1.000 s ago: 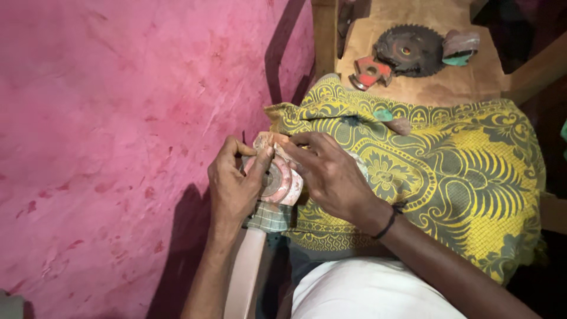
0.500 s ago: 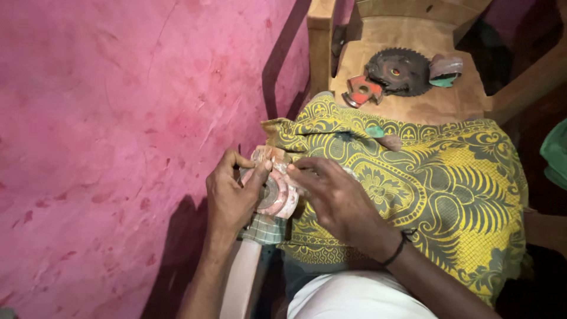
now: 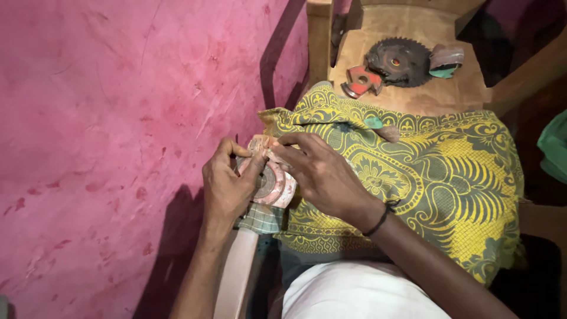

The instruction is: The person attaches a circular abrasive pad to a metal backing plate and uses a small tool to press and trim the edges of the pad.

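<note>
Both my hands close around a small round pinkish machine head (image 3: 273,184) with a grey metal centre, held beside the pink wall. My left hand (image 3: 227,186) grips its left side, thumb pressed near the centre. My right hand (image 3: 322,174), a black band on the wrist, pinches the top edge of the same part with its fingertips. A pale pink handle (image 3: 236,277) runs down from the part toward me, wrapped near the top in a checked green cloth (image 3: 263,218). Much of the part is hidden by my fingers.
A yellow and dark green patterned cloth (image 3: 437,183) lies over a wooden chair (image 3: 425,97) to the right. On the chair seat sit a dark toothed saw blade (image 3: 398,62), a red metal piece (image 3: 361,80) and a small grey-green object (image 3: 446,59). The pink wall (image 3: 106,130) fills the left.
My hands have stayed on the round part, shifting slightly. The view has moved a little, so the chair and its objects sit farther right.
</note>
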